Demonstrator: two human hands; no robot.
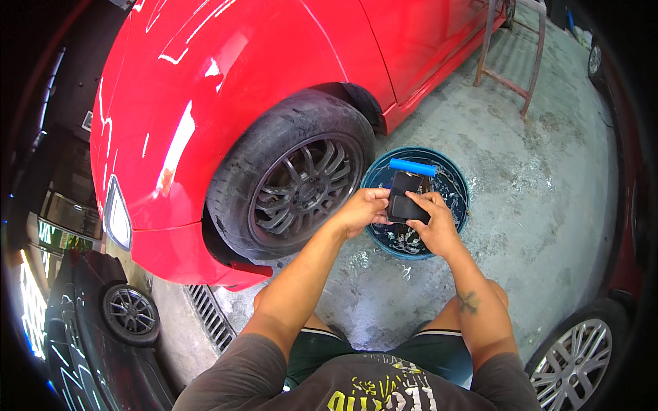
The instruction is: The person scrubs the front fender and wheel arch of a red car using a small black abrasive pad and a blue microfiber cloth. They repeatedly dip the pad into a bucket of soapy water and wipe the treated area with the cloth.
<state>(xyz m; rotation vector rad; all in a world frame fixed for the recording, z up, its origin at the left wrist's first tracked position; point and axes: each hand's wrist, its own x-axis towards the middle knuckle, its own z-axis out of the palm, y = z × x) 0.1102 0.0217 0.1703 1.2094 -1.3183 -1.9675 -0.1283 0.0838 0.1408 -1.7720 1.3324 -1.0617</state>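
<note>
Both my hands are in front of me over a round dark-teal tub [464, 212]. My left hand [363, 209] is closed, its thumb and fingertips pinching the left edge of a black rectangular pad [406, 207]. On the pad's right side, my right hand [436, 220] curls its fingers and thumb around it. Just beyond the pad is a dark flat sheet [407, 182]; whether it joins the pad I cannot tell. A blue bar-shaped piece [412, 167] lies across the far part of the tub, whose inside shows whitish streaks.
A red car [260, 48] stands close at the left, its front wheel [308, 185] beside the tub. A metal stand [504, 75] is at the far right. Dark cars flank me, one wheel [576, 363] at lower right. A floor grate [209, 315] lies at lower left.
</note>
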